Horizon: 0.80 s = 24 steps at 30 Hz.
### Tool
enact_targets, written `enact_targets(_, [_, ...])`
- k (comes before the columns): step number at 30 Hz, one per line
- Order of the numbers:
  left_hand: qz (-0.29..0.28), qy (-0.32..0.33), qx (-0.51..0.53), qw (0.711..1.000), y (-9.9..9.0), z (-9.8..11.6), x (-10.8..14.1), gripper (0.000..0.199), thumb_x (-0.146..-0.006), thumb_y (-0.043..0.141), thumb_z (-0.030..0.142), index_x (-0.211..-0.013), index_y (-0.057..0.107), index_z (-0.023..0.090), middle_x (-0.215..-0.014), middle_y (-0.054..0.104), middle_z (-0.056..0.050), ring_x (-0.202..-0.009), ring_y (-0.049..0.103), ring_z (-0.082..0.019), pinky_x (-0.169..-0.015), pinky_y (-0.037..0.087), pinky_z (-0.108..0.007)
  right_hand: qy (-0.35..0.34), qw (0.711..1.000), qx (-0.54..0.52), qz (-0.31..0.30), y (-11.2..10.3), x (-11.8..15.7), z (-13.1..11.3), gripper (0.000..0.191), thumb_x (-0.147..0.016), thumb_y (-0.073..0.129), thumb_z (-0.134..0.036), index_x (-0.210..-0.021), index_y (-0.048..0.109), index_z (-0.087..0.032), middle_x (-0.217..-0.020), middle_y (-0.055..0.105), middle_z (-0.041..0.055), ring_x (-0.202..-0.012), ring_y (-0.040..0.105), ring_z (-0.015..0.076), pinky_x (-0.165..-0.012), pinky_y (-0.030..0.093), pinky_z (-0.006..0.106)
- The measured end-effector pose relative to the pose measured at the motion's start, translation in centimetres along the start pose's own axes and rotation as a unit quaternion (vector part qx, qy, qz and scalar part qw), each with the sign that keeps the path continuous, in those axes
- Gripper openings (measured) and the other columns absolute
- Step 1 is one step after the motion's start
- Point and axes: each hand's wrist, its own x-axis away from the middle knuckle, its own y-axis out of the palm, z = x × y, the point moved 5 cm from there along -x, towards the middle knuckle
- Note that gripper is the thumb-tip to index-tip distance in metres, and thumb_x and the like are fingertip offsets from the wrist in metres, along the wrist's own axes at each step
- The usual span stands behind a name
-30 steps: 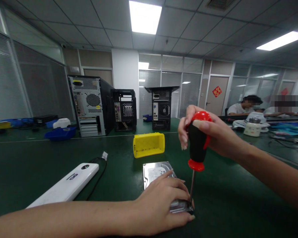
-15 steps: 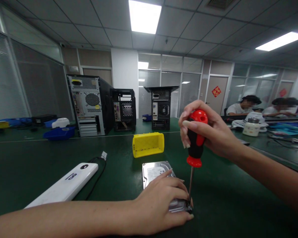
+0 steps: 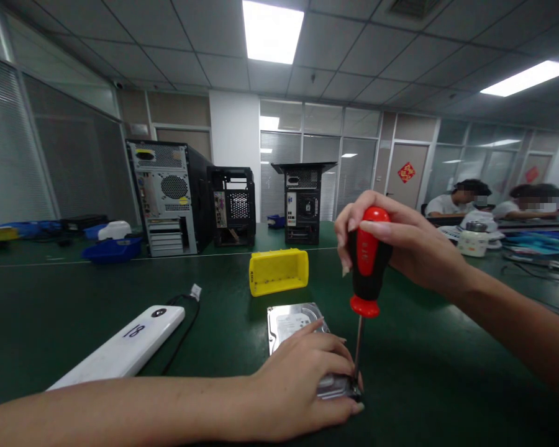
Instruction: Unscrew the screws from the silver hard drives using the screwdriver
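A silver hard drive (image 3: 286, 323) lies on the green table, its far end showing past my left hand (image 3: 302, 379). That hand lies across the drive, fingers and thumb closed around its near right part. A shiny silver piece shows between them; whether it belongs to the same drive is partly hidden. In my right hand (image 3: 391, 236) is a red and black screwdriver (image 3: 367, 267), held nearly upright with the fingers wrapped round the top of its handle. Its thin shaft runs down to the near right corner, between my left thumb and fingertips. The tip is hard to make out.
Just beyond the drive lies a yellow bin (image 3: 279, 273) on its side. To the left is a white power strip (image 3: 125, 347) with a black cable. Computer cases (image 3: 170, 198) stand at the back, near a blue bin (image 3: 112, 249). Other people sit far right, behind a jar (image 3: 472, 239).
The screwdriver handle has turned, bringing a red panel to the front. My right fingers and wrist have shifted round with it. My left hand and the drive stay in place.
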Motion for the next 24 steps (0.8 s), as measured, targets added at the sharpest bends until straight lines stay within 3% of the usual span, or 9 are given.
enact_targets(8, [0.002, -0.006, 0.000, 1.000, -0.06, 0.02, 0.06, 0.020, -0.082, 0.063, 0.035, -0.097, 0.065, 0.022, -0.105, 0.063, 0.000, -0.104, 0.058, -0.016, -0.111, 0.018, -0.036, -0.021, 1.000, 0.013, -0.008, -0.36, 0.10, -0.21, 0.002, -0.090, 0.051, -0.016, -0.088, 0.050, -0.017, -0.080, 0.062, 0.0022, -0.069, 0.064, 0.0132, -0.062, 0.055, 0.027])
enact_targets(17, [-0.004, -0.012, -0.003, 1.000, -0.16, 0.12, -0.04, 0.021, -0.082, 0.063, 0.036, -0.098, 0.066, 0.022, -0.104, 0.063, -0.001, -0.104, 0.058, -0.017, -0.111, 0.019, -0.037, -0.054, 0.996, 0.065, 0.022, -0.40, 0.17, -0.46, 0.007, -0.085, 0.059, -0.019, -0.084, 0.052, -0.018, -0.069, 0.060, -0.0002, -0.058, 0.061, 0.0116, -0.052, 0.053, 0.023])
enact_targets(24, [-0.005, -0.009, -0.001, 1.000, -0.09, -0.01, 0.01, 0.021, -0.082, 0.062, 0.037, -0.098, 0.065, 0.023, -0.106, 0.063, -0.001, -0.104, 0.057, -0.017, -0.111, 0.020, -0.038, -0.013, 0.999, 0.030, 0.021, -0.30, 0.31, -0.58, 0.014, -0.088, 0.048, -0.028, -0.081, 0.052, -0.016, -0.072, 0.057, 0.0028, -0.061, 0.058, 0.0145, -0.053, 0.049, 0.027])
